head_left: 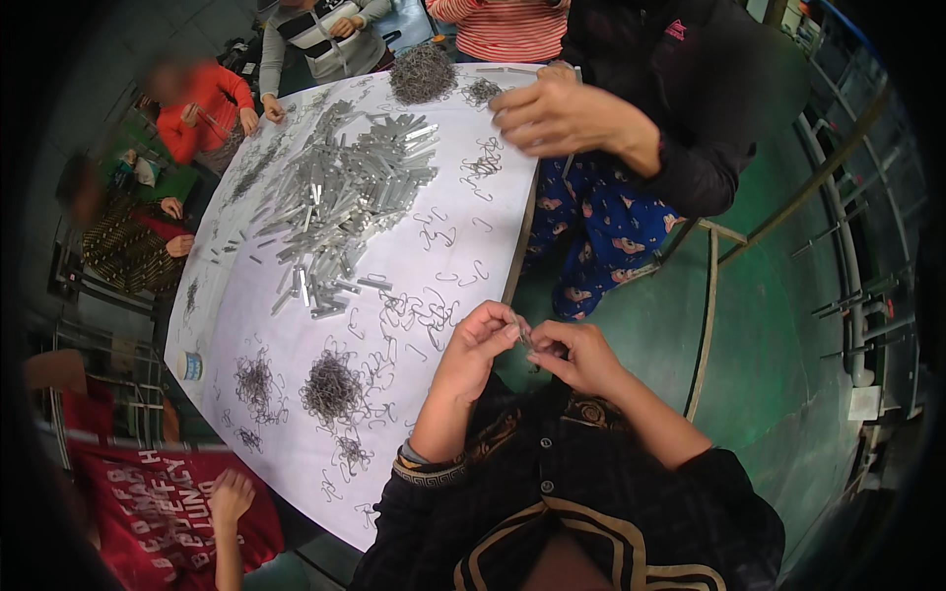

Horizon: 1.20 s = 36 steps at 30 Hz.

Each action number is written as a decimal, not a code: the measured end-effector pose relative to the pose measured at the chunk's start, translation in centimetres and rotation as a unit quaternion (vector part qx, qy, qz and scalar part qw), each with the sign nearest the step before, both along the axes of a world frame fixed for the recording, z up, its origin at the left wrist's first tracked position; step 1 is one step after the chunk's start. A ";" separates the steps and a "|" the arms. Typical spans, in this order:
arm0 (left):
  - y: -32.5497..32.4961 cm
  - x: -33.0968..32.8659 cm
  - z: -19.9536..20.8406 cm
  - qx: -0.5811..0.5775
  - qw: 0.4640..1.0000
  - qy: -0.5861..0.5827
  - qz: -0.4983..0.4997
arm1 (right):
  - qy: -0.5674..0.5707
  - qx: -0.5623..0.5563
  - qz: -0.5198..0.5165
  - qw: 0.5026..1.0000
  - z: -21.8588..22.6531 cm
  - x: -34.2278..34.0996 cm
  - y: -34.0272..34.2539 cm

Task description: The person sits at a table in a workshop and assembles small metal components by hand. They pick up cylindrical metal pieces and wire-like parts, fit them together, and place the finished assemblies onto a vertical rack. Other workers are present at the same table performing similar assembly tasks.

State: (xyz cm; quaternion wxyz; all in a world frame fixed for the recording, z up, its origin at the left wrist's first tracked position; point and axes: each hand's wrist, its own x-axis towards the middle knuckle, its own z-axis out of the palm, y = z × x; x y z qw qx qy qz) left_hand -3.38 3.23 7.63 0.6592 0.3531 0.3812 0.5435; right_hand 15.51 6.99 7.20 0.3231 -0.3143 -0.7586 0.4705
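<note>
In front of my chest, just off the table's right edge, both hands are close together with their fingertips almost touching. My left hand [478, 347] is closed in a pinch on a small shiny metal piece [519, 329], mostly covered by the fingers. Thumb and fingers of my right hand [581, 361] are pinched together beside it; a thin dark bit shows at their tips, too small to name. Loose wire hooks [419, 313] lie on the table left of my hands, and a dense heap of them [333, 386] sits nearer the front.
A large pile of short silvery metal strips [345, 197] covers the middle of the white table [236, 315]. Another wire hook heap [422, 74] stands at the far end. A small round tub [189, 366] sits at the left edge. Several people surround the table; one reaches in at right.
</note>
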 end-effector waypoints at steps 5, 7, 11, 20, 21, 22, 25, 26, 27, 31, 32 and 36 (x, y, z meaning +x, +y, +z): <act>0.0 0.6 -0.4 0.035 0.998 -0.024 0.042 | 0.006 0.003 0.000 1.000 -0.3 -0.3 0.6; 0.0 0.6 -0.6 0.043 0.998 -0.034 0.041 | 0.005 0.015 0.002 1.000 -0.2 -0.3 0.6; 0.3 -0.1 -0.9 -0.023 0.991 -0.134 0.011 | 0.007 0.011 0.020 1.000 0.0 -0.5 1.1; 1.1 -0.6 -1.8 -0.067 0.979 -0.184 0.050 | 0.036 -0.016 0.039 0.998 -0.5 -1.2 3.2; 1.2 -0.6 -1.8 -0.070 0.978 -0.187 0.053 | 0.033 -0.019 0.043 0.998 -0.4 -1.2 3.5; 1.3 -0.5 -1.7 -0.027 0.987 -0.136 0.079 | 0.030 -0.020 0.047 0.998 -0.3 -1.3 3.8; 1.5 -0.1 -0.7 0.100 0.985 0.044 0.136 | 0.015 0.029 0.048 0.998 -0.3 -1.4 4.2; 1.7 -0.2 -0.4 0.138 0.972 0.121 0.144 | 0.006 0.043 0.047 0.998 -0.2 -1.5 4.4; 1.8 -0.2 0.0 0.176 0.953 0.197 0.150 | 0.002 0.038 0.045 0.998 -0.1 -1.4 4.5; 2.7 -0.2 2.5 0.246 0.895 0.353 0.117 | 0.044 0.096 0.003 0.994 0.3 -1.7 4.5; 3.0 -0.2 3.0 0.267 0.875 0.387 0.115 | 0.067 0.129 -0.015 0.989 0.2 -1.8 4.5; 4.0 0.7 5.8 0.353 0.781 0.502 0.117 | 0.128 0.111 -0.068 0.983 0.0 -2.2 4.7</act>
